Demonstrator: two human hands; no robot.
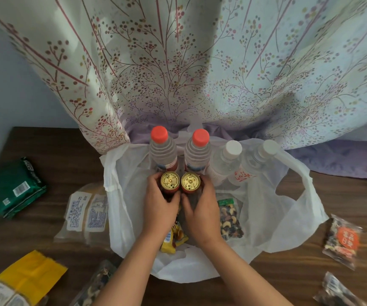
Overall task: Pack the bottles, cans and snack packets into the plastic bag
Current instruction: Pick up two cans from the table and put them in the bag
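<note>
While snack packets lie scattered on the worktop around the plastic bag, the left hand curls round the left can and the right hand round the right can, inside the bag, with four bottles behind.

dim, soft daylight through curtain | edges bowed | corners soft

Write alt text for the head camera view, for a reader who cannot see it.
The left hand grips the left can and the right hand the right can, both gold-topped, inside a white plastic bag on a wooden table. Four bottles are behind them in the bag; snack packets lie around it.
</note>
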